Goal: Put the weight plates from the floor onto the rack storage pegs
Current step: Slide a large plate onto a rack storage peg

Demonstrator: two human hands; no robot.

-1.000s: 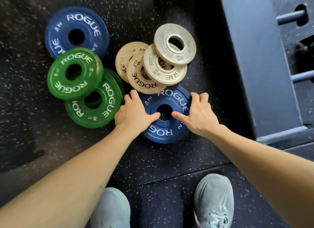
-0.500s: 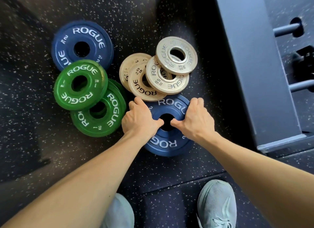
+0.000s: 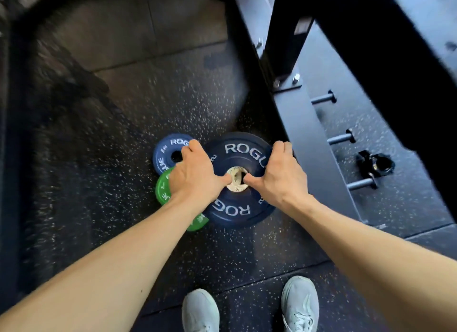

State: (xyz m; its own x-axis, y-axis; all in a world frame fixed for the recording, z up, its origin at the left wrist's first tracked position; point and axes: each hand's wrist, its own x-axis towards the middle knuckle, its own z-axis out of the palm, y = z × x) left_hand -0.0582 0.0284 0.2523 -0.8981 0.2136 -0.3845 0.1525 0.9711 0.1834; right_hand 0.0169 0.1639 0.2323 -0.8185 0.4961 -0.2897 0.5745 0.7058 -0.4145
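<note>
A second round blue rubber weight plate [image 3: 165,152] lies flat on the speckled black rubber floor [image 3: 138,114], partly hidden by the left hand [image 3: 195,175]. A round green weight plate [image 3: 163,188] below it is mostly covered by that forearm. Both hands clamp the large round blue weight plate [image 3: 238,203], thumbs in its centre hole; the right hand [image 3: 279,175] grips its right rim. A tan plate [image 3: 235,180] shows through the hole, otherwise hidden. Three grey steel storage pegs [image 3: 340,139] project from the dark steel rack upright [image 3: 304,133].
</note>
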